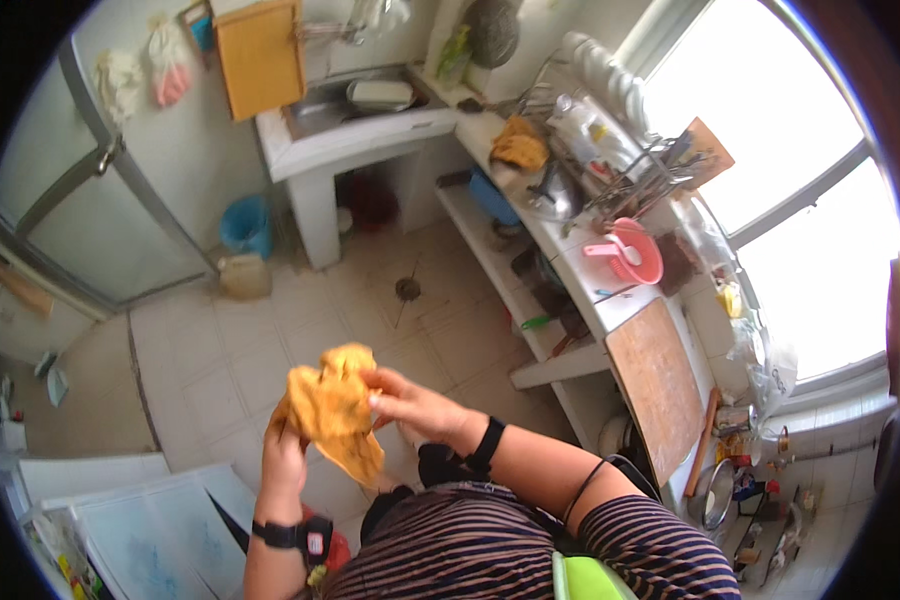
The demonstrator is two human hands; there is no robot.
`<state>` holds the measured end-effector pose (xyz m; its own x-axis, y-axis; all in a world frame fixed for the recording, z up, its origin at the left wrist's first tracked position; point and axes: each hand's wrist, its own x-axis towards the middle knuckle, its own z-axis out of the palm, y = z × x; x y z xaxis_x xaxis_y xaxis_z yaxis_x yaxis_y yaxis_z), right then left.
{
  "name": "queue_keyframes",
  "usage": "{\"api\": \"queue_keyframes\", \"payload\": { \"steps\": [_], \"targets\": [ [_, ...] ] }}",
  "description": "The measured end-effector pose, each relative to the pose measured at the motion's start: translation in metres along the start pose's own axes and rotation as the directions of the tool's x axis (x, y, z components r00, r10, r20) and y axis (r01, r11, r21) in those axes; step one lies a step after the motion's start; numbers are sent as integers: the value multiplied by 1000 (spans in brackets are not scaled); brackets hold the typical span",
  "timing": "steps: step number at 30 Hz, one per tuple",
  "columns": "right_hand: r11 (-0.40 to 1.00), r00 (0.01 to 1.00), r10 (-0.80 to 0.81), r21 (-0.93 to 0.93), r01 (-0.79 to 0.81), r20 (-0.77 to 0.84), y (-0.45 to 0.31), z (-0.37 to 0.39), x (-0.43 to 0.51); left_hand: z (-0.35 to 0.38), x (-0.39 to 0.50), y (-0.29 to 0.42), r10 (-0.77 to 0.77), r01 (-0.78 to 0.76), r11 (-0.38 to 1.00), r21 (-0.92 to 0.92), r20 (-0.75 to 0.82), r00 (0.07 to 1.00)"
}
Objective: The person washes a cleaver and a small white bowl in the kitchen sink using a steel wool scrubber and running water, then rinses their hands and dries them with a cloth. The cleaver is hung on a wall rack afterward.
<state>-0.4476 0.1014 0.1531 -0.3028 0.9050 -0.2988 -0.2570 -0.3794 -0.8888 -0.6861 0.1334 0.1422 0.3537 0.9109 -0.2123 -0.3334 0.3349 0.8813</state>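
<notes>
A yellow-orange cloth is bunched up between my two hands, above the tiled floor. My left hand grips its left side from below, with the fingers partly hidden behind the fabric. At the upper right edge of the cloth, my right hand pinches it between thumb and fingers. One corner of the fabric hangs down toward my body. A black band is around each wrist.
Along the right runs a counter with a wooden board, a rolling pin, a pink basket, a dish rack and another orange cloth. Ahead are a sink and a blue bucket. A floor drain lies between.
</notes>
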Motion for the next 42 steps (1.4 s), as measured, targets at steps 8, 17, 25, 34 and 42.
{"api": "queue_keyframes", "payload": {
  "steps": [8, 17, 25, 34, 42],
  "targets": [
    [990, 996, -25, 137, 13, 80, -13, -54, 36, 44, 57, -5, -190, 192, 725, -661, 76, 979],
    [957, 989, 45, 289, -3, -138, -20, -104, 60, 56, 72, -30, -412, 298, 782, -548, -95, 906],
    [787, 687, 265, 563, 252, -677, 7, -234, -21, 36, 79, -45, -561, 420, 757, -501, -169, 811],
    [686, 323, 174, 350, 638, -930, 16, -359, -73, 45, 116, -54, -603, 471, 756, -455, -202, 772],
    [493, 114, 170, 185, 850, -979, 5, -464, -59, 47, 141, -26, -548, 424, 815, -396, -288, 785]
  ]
}}
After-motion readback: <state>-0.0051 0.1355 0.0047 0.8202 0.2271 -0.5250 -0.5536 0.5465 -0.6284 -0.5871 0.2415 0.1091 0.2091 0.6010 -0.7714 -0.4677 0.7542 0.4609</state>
